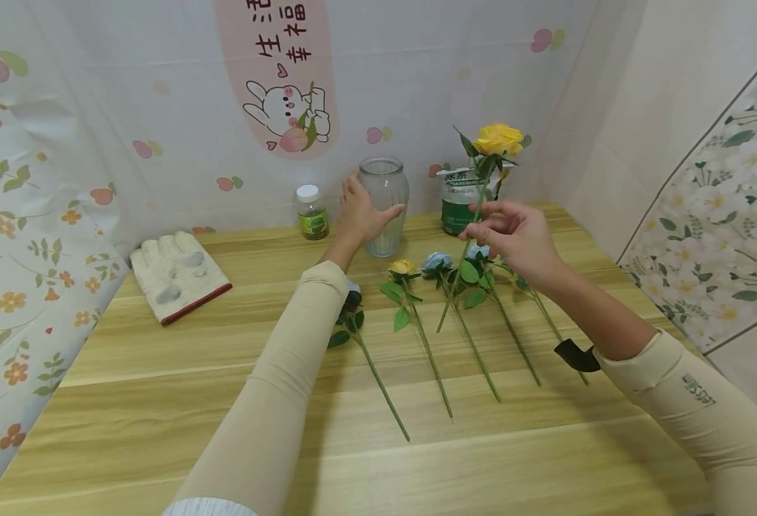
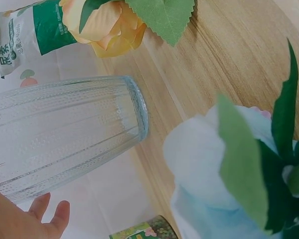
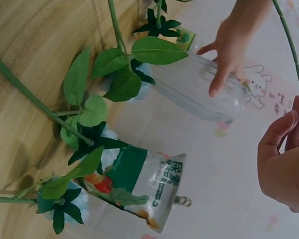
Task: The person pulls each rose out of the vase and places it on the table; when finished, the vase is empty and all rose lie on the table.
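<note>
My left hand is round the upper part of a clear ribbed glass vase, thumb across the front and fingers at the far side. The vase stands upright at the back of the table. My right hand pinches the green stem of a yellow rose, bloom up, to the right of the vase. In the right wrist view the right hand shows the stem between thumb and fingers. Below lie a smaller yellow rose and several blue roses, stems toward me.
A white-lidded jar stands left of the vase. Behind the raised rose is a green and white pouch. A white work glove with a red cuff lies at the left. Patterned sheets hang behind and beside the wooden table.
</note>
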The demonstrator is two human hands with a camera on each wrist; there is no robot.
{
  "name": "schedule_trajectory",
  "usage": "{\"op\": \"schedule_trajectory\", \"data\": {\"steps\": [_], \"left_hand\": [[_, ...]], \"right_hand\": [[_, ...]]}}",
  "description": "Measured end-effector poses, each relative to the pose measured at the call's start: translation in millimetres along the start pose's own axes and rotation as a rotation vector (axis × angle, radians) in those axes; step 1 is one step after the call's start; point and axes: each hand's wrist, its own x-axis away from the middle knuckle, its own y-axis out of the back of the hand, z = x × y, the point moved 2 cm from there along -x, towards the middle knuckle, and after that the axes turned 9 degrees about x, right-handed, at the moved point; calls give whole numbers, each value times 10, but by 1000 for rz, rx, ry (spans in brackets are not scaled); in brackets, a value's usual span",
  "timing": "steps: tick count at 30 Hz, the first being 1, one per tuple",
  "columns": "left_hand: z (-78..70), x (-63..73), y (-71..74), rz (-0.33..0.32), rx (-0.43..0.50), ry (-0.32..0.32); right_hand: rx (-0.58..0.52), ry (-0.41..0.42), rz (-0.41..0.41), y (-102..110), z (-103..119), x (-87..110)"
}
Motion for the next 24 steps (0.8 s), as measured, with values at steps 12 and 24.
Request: {"op": "schedule_trajectory", "data": {"steps": [12,24], "left_hand": [[7,-16,5,10,-8,-6],[-1,4,0,1,-5,1]], "right_hand": [[76,-254,144,-11,-155,59],[76,-336,264,106,-264,180]]}}
